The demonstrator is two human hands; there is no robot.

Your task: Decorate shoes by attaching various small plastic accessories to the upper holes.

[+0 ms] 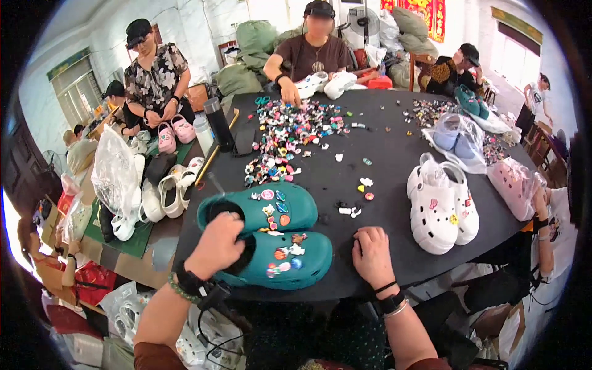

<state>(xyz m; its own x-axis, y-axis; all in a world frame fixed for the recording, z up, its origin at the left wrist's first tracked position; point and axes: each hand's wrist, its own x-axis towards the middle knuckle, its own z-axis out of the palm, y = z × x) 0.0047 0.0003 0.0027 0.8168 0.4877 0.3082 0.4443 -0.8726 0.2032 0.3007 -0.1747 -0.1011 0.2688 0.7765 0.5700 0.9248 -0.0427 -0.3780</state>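
Side by side on the black table lie two teal clogs, the far one (296, 206) and the near one (311, 262), toes to the right. Colourful shoe charms dot their uppers. My left hand (217, 245) is closed over their adjoining edges at the dark-lined foot openings; its fingertips are partly hidden. Right of the clogs, my right hand (373, 254) rests palm down on the table, fingers loosely bent and thumb a little apart, holding nothing. Beyond it are loose charms, among them a white one (348, 211) and an orange one (369, 197).
A pair of white clogs (433, 213) stands on the right. A large heap of charms (296, 126) covers the far middle, where a person reaches in. Bagged blue clogs (455, 135) lie far right. A dark tumbler (219, 125) stands at the table's left edge.
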